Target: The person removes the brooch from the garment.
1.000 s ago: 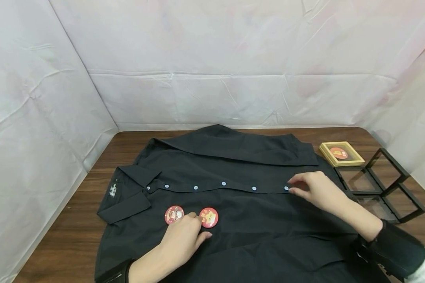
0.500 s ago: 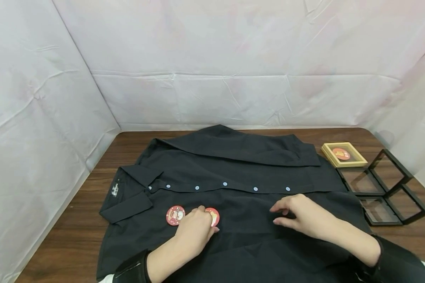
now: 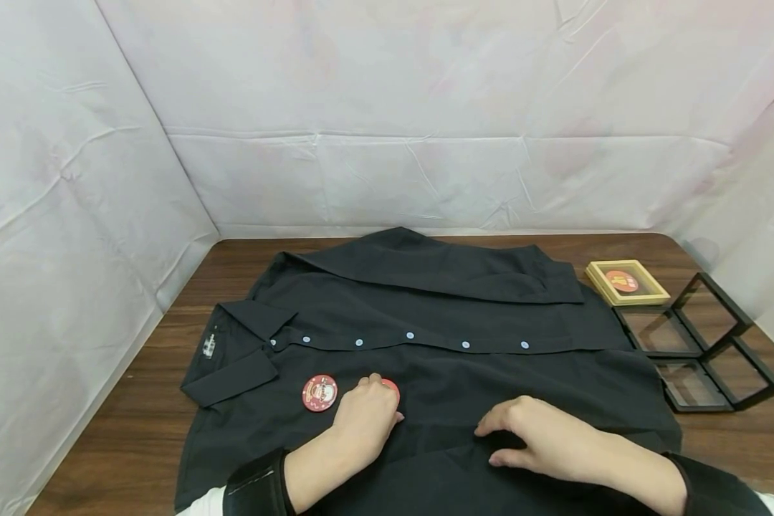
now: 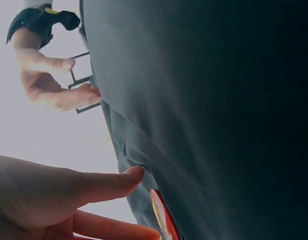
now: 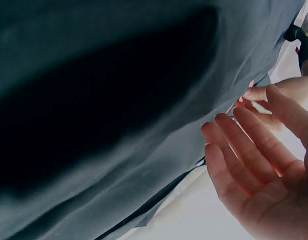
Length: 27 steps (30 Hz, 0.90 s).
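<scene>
A black button-up shirt [image 3: 451, 380] lies spread out, its collar [image 3: 239, 351] toward the left. Two round pin badges rest on it: a dark red one [image 3: 319, 393] and, to its right, a brighter red one [image 3: 393, 388]. My left hand [image 3: 368, 416] covers most of the brighter badge. In the left wrist view a fingertip meets the edge of that badge [image 4: 163, 215], while the thumb stays apart from it. Lower right, my right hand [image 3: 545, 441] hovers over the shirt. Its fingers [image 5: 254, 145] are loosely bent, with nothing in them.
At the back right of the wooden table [image 3: 142, 373] sits a yellow-framed box [image 3: 627, 282] with a round badge inside. Black-framed clear cases [image 3: 699, 351] stand open beside the shirt's right edge. White sheeting [image 3: 387, 115] encloses the table's back and sides.
My right hand has left the shirt's rightmost button and come down toward me. My left hand has slid rightward from between the badges onto the brighter one.
</scene>
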Available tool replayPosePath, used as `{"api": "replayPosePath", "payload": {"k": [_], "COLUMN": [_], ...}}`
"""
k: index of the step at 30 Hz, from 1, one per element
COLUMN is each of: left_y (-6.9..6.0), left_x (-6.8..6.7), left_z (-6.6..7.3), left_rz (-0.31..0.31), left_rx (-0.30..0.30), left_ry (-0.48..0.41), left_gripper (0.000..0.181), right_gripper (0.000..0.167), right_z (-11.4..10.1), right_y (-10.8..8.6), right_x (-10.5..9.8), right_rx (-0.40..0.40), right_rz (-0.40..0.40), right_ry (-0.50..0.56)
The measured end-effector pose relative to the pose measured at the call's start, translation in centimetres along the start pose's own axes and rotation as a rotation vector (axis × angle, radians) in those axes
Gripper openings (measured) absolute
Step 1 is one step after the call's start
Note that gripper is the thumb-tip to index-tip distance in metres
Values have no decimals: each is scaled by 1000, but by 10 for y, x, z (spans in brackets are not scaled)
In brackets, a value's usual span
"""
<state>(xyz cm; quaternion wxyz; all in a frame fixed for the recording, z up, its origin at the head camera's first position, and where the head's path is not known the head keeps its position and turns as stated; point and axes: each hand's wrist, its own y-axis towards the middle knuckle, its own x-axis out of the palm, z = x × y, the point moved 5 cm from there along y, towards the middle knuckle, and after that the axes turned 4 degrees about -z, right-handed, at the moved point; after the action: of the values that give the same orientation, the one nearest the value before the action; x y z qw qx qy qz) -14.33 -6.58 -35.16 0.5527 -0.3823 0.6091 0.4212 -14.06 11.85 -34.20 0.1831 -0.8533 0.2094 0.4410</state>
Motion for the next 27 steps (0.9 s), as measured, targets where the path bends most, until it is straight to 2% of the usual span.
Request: {"api": "replayPosePath", "payload": {"k": [6,12,21,27], "left_y": [4,6,8,7], "left_x": [0,1,2,2], "left_z": [1,0,-2,-6], "left_rz": [34,25,39,29], "left_rx": [11,4,3,8], "left_ry": [32,24,18,-61], "left_gripper": [28,25,21,17], "right_gripper": [43,60,62,65], "right_z": [-2,-5,-3,-3], "right_y": [-4,-9,-9,-10], "right_x": [15,26,33,38], "right_rx": [-15,-46,-48,-51], "right_rz": [-105,-184,-229,-233], "right_ry": [-63,-161,-253,-270]}}
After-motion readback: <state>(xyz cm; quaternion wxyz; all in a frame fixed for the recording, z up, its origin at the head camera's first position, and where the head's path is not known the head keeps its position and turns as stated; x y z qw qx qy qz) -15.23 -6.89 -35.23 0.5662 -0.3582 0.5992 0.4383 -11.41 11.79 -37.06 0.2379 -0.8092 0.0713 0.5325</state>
